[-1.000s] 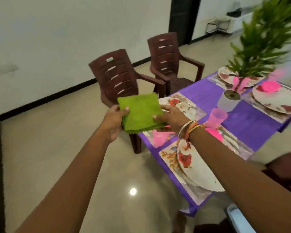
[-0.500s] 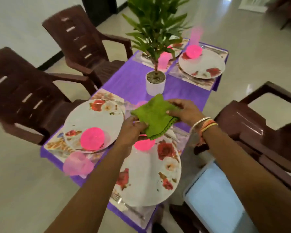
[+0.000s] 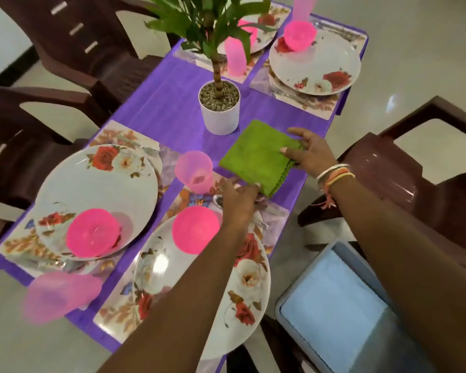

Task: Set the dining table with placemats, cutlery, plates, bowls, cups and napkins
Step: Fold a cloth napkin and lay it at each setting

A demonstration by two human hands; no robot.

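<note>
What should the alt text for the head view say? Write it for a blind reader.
Two hands, the left hand and the right hand, hold a folded green napkin by its edges at the purple table, beside a white potted plant. Places around it have floral plates, pink bowls and pink cups on placemats.

The scene is evenly lit by soft, fairly bright light. Glare is seen on the floor [image 3: 392, 100] at the right and on the near plate [image 3: 159, 262]. Shadows are faint. The near-left pink cup [image 3: 59, 294] is smeared by blur, and the edges are bowed by wide-angle distortion.
</note>
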